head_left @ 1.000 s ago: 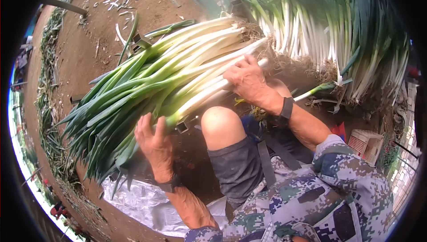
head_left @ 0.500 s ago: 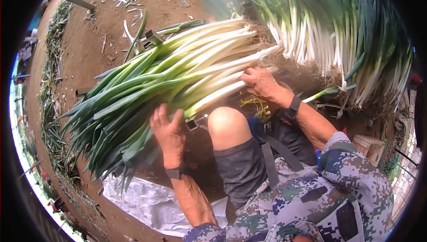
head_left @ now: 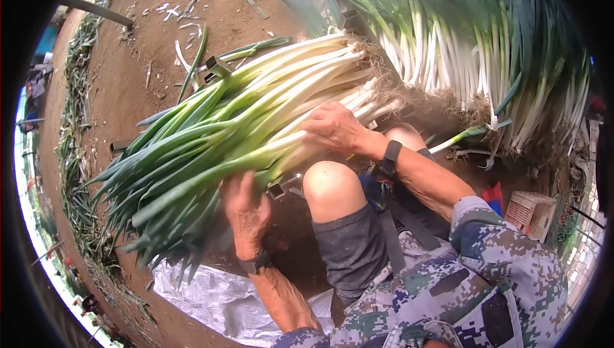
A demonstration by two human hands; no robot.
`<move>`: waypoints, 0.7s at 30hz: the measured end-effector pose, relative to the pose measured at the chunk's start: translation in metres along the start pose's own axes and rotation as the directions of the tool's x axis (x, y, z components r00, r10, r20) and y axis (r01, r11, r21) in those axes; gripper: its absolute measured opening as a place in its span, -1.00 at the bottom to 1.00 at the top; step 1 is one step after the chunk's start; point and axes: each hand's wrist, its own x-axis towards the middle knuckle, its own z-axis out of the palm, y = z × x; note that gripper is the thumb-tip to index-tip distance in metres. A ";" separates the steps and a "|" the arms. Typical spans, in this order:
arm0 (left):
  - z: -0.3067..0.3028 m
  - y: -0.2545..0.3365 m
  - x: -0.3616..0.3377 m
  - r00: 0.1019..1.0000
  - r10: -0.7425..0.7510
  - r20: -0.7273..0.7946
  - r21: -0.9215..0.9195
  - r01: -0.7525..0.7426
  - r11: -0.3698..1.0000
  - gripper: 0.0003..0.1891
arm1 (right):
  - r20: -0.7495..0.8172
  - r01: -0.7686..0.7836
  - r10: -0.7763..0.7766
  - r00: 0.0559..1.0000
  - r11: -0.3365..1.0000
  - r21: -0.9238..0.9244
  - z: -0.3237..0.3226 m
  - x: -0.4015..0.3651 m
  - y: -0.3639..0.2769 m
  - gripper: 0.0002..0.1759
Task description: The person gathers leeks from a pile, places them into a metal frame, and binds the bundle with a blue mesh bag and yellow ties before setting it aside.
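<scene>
A large pile of leeks (head_left: 256, 111) lies across metal supports in front of me, green leaves to the left and white, rooted ends to the right. My right hand (head_left: 336, 129) is closed over white stalks at the near side of the pile. Lower left, my left hand (head_left: 246, 210) presses against the near edge of the green leaves, its fingers stretched upward and the thumb apart. The leaves partly hide those fingertips.
More leeks (head_left: 448, 47) stand upright in a dense mass at the upper right. A single leek (head_left: 464, 136) lies below their roots. White plastic sheeting (head_left: 211, 300) covers ground near my left arm. At right sits a plastic basket (head_left: 529, 214). Leaf scraps litter the soil.
My right hand has moved left along the stalks, away from the root ends. The near leeks have shifted, their leaves hanging lower. My left hand has moved slightly down, staying against the leaves.
</scene>
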 end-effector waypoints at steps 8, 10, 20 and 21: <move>-0.038 0.010 0.055 0.939 0.126 -0.320 0.172 -0.073 0.982 -0.56 | 0.052 -0.094 0.090 0.995 0.993 0.075 -0.007 -0.003 0.001 -0.76; -0.029 0.006 0.078 0.967 0.103 -0.234 0.353 -0.014 0.936 -0.50 | 0.139 -0.219 0.194 0.971 0.958 0.188 -0.018 -0.004 0.004 -0.74; -0.010 -0.010 0.095 0.980 0.134 -0.145 0.403 -0.065 0.913 -0.49 | -0.001 -0.142 0.145 0.989 0.971 -0.191 -0.027 0.052 0.032 -0.51; -0.010 -0.008 0.095 0.985 0.128 -0.114 0.399 -0.073 0.914 -0.54 | -0.129 -0.054 0.026 0.991 0.975 -0.215 -0.025 0.051 0.029 -0.53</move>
